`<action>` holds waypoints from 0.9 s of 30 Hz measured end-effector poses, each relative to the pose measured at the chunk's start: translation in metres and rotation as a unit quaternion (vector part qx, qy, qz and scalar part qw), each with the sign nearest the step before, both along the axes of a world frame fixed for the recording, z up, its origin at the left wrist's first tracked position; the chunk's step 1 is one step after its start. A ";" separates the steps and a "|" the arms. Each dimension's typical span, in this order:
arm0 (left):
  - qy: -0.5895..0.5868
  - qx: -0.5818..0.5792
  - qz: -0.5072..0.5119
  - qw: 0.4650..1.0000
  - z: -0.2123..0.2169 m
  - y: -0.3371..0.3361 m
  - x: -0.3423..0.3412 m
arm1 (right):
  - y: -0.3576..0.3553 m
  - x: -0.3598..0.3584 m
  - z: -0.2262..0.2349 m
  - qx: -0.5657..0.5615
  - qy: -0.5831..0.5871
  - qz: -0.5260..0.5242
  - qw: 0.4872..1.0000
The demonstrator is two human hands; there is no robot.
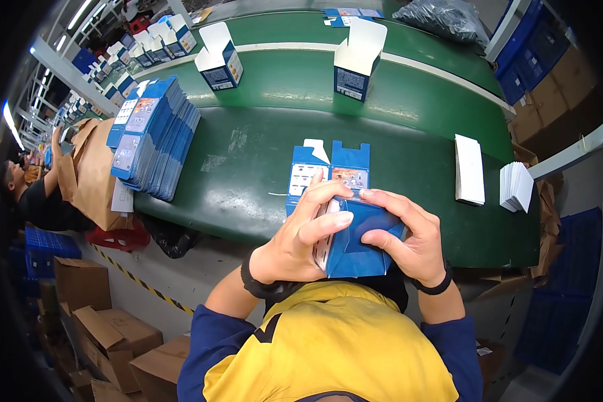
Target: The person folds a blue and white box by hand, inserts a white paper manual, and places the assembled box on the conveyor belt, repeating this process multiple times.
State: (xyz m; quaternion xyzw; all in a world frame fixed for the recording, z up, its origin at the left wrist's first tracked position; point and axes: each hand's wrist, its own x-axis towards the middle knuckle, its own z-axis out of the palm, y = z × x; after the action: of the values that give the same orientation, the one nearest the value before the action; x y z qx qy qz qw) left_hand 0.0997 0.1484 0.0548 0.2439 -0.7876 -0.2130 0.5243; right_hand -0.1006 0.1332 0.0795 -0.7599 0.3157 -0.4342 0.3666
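hands, left hand and right hand, grip blue carton above green table.

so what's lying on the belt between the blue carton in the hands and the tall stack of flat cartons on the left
Mostly bare green belt, going by the head view. Between the blue carton and the stack of flat cartons there are only pale scuff marks; a flattened carton lies just beyond the hands.
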 end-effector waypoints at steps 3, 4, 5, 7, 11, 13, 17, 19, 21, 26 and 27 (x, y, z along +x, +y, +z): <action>-0.011 0.006 0.002 1.000 0.003 0.001 0.001 | -0.001 0.004 -0.001 -0.003 0.011 -0.010 1.000; -0.022 0.012 0.005 1.000 0.005 0.002 0.001 | -0.002 0.004 -0.001 -0.003 0.011 -0.011 1.000; -0.033 0.018 0.008 0.999 0.007 0.002 0.001 | -0.002 0.004 0.000 0.004 0.021 -0.007 1.000; -0.044 0.028 0.004 0.999 0.007 0.003 0.002 | -0.002 0.003 0.002 0.012 0.030 -0.002 0.999; -0.082 0.029 0.005 0.996 0.011 0.004 0.001 | -0.001 -0.001 0.005 0.011 0.078 -0.008 0.997; -0.101 0.012 0.009 0.995 0.013 0.003 0.002 | -0.001 -0.004 0.009 0.006 0.086 -0.005 0.996; -0.140 -0.055 0.047 0.987 0.009 0.000 -0.002 | -0.001 -0.008 0.015 0.015 0.026 0.045 0.999; -0.103 -0.059 0.057 0.991 -0.001 -0.001 -0.016 | 0.004 -0.002 0.017 0.160 -0.103 -0.048 0.981; -0.066 -0.063 0.067 0.994 -0.011 -0.001 -0.026 | 0.005 0.002 0.014 0.107 -0.090 -0.082 0.987; -0.107 -0.060 0.087 0.989 -0.008 0.003 -0.036 | 0.008 0.008 0.017 0.116 -0.235 -0.126 0.957; -0.101 -0.046 0.088 0.990 -0.006 0.004 -0.037 | 0.008 0.009 0.021 0.122 -0.259 -0.142 0.948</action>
State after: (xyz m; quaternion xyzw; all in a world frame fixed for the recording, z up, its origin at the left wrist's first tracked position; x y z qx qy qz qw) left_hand 0.0624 0.1521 0.0486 0.3080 -0.8209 -0.1041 0.4695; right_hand -0.0916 0.1417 0.1003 -0.5182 0.3653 -0.6215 0.4602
